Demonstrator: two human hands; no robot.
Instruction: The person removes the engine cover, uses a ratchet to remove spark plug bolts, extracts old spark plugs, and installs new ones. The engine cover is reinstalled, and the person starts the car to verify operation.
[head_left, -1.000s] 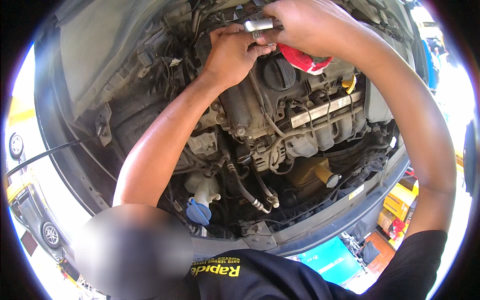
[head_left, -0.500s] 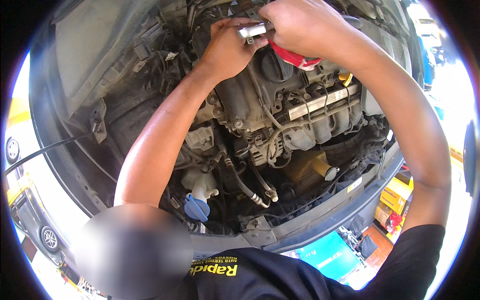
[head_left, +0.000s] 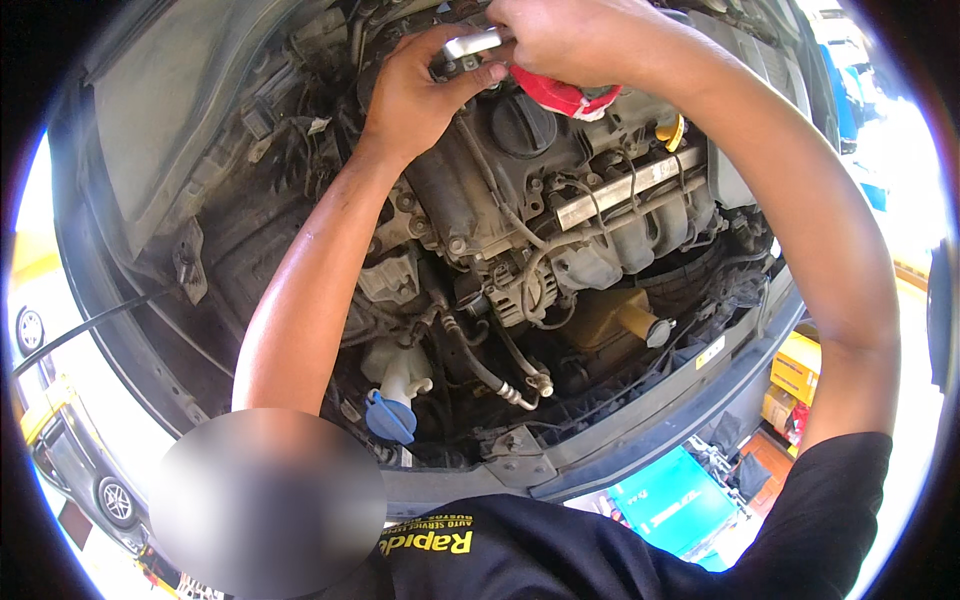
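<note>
My left hand (head_left: 408, 105) is curled, thumb and fingers around a small silver metal piece (head_left: 472, 44) with a little tab below it. My right hand (head_left: 570, 42) is closed and meets the other end of that piece. A red and white cloth (head_left: 563, 95) hangs out under my right hand. What else lies inside that hand is hidden. Both hands are over the far part of a dusty car engine (head_left: 455, 215). Just below the cloth is the black round oil filler cap (head_left: 524, 126).
A yellow dipstick handle (head_left: 670, 132) stands right of the cap. Nearer are a silver rail (head_left: 630, 190), the alternator (head_left: 520, 295), a blue reservoir cap (head_left: 390, 416) and two hoses. A thin prop rod (head_left: 95, 325) crosses at left. The front body edge (head_left: 640, 455) lies close to me.
The view has shifted a little, so hands and engine sit slightly more to the left and higher. My left thumb and the silver piece have turned slightly; both hands keep their hold.
</note>
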